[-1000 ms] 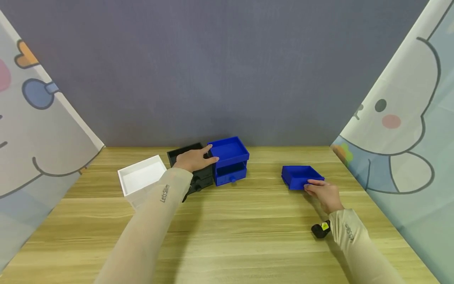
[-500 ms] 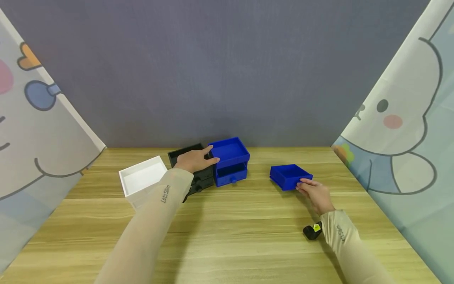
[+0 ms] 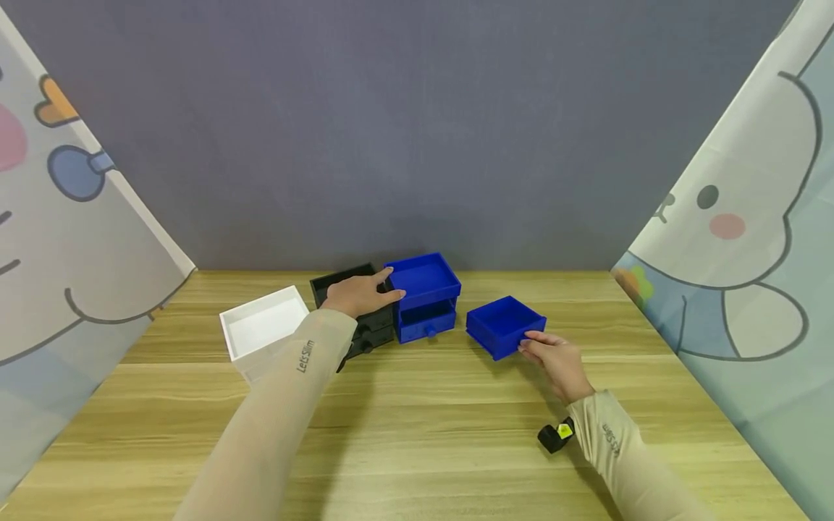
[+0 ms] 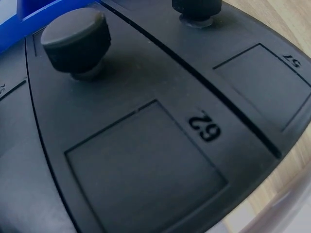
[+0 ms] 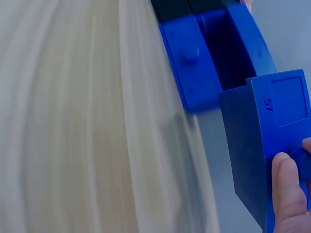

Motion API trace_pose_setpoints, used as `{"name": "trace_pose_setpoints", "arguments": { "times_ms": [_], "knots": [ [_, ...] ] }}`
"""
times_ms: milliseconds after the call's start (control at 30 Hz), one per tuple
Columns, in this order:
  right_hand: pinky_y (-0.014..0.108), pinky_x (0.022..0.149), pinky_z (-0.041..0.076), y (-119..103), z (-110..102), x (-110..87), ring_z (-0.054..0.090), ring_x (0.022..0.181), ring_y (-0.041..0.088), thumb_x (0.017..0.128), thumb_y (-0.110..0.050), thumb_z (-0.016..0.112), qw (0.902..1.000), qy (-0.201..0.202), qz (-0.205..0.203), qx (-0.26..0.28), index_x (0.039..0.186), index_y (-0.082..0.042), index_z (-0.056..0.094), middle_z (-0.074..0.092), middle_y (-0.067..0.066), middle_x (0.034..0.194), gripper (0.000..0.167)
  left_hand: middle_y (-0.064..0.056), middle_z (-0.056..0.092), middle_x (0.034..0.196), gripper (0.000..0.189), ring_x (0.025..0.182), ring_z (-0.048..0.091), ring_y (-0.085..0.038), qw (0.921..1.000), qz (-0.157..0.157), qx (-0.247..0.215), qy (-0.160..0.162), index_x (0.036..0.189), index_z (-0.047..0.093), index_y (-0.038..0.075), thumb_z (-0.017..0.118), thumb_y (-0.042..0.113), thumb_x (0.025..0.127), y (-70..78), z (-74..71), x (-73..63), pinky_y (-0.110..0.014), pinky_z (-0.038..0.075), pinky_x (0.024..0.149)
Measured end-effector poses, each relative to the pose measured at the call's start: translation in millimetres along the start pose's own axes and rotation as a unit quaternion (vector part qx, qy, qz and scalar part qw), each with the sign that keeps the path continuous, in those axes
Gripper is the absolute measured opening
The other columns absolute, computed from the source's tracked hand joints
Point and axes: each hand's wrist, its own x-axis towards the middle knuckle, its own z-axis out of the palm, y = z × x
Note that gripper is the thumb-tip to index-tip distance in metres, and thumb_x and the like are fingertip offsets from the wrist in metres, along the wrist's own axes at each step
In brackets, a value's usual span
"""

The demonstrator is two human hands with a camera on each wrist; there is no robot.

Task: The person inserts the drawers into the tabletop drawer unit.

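Observation:
My right hand (image 3: 554, 359) pinches the round knob (image 5: 302, 162) of a small blue drawer (image 3: 504, 322), which hangs above the table with its hollow side up. To its left stands a blue mini cabinet (image 3: 423, 289) with a tray top, a vacant upper slot and a lower drawer (image 3: 425, 327) in place. My left hand (image 3: 355, 295) lies across a black mini cabinet (image 3: 373, 325), thumb and forefinger spread, their tips at the blue cabinet's left edge. Numbered black drawer fronts (image 4: 146, 160) with knobs fill the left wrist view; no left fingers show there.
A white tray-topped cabinet (image 3: 263, 322) stands left of the black one, partly behind my left sleeve. The black wrist device (image 3: 554, 436) with a yellow mark is at my right sleeve. A grey panel (image 3: 417, 130) rises behind the wooden table (image 3: 430, 441).
My right hand has carried the blue drawer leftward toward the blue cabinet, turning it slightly on the way. My left hand has stayed in place.

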Motion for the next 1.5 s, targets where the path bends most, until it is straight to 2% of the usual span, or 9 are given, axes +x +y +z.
{"name": "trace_pose_setpoints", "arguments": {
  "times_ms": [100,333,667,867,1133,1500],
  "knots": [
    [0.023,0.076,0.052,4.1,10.6,-4.6,0.067,0.070,0.008,0.087,0.013,0.055,1.0000,-0.003,0.004,-0.004,0.079,-0.010,0.069,0.068,-0.001,0.074,0.028,-0.005,0.063,0.092,0.076,0.050,0.037,-0.017,1.0000,0.000,0.000,-0.002,0.154,0.012,0.036,0.037,0.070,0.091,-0.1,1.2,-0.9,-0.032,0.022,0.051],
    [0.024,0.076,0.052,11.7,30.8,-12.3,0.067,0.069,0.008,0.085,0.013,0.056,1.0000,0.000,0.003,0.006,0.082,-0.006,0.068,0.068,0.000,0.074,0.024,-0.007,0.057,0.074,0.077,0.046,0.023,-0.014,1.0000,0.003,0.000,-0.002,0.154,0.012,0.035,0.037,0.070,0.091,0.3,1.8,-0.8,-0.031,0.020,0.049],
    [0.024,0.072,0.053,19.0,58.0,-15.9,0.066,0.066,0.010,0.082,0.015,0.058,0.9991,0.019,-0.013,0.035,0.082,-0.001,0.067,0.066,0.003,0.072,0.019,-0.006,0.057,0.072,0.076,0.046,0.025,-0.015,0.9999,0.009,-0.006,0.005,0.154,0.013,0.034,0.037,0.070,0.091,0.9,-0.5,-2.2,-0.031,0.020,0.049],
    [0.027,0.074,0.053,24.7,70.6,-14.7,0.066,0.067,0.011,0.083,0.015,0.058,0.9991,0.014,-0.022,0.034,0.089,0.006,0.066,0.065,0.004,0.073,0.014,-0.006,0.056,0.068,0.077,0.046,0.024,-0.014,0.9999,0.011,-0.005,0.008,0.154,0.015,0.034,0.037,0.071,0.091,-0.7,-0.5,-1.8,-0.030,0.020,0.048],
    [0.024,0.068,0.053,28.8,80.2,-14.1,0.065,0.063,0.009,0.082,0.016,0.057,0.9968,0.017,-0.034,0.070,0.077,-0.006,0.068,0.065,0.001,0.072,0.025,-0.006,0.056,0.067,0.077,0.046,0.023,-0.014,0.9999,0.014,-0.001,0.009,0.154,0.014,0.035,0.036,0.071,0.090,-0.2,-2.0,-1.3,-0.030,0.020,0.047],
    [0.025,0.070,0.053,33.9,88.6,-21.2,0.065,0.066,0.010,0.080,0.016,0.057,0.9952,0.027,-0.038,0.086,0.076,-0.009,0.069,0.066,0.001,0.072,0.028,-0.006,0.056,0.069,0.077,0.046,0.023,-0.014,0.9999,0.013,-0.006,0.007,0.154,0.014,0.035,0.037,0.072,0.090,-1.7,-0.1,-0.4,-0.030,0.020,0.048]
  ]
}}
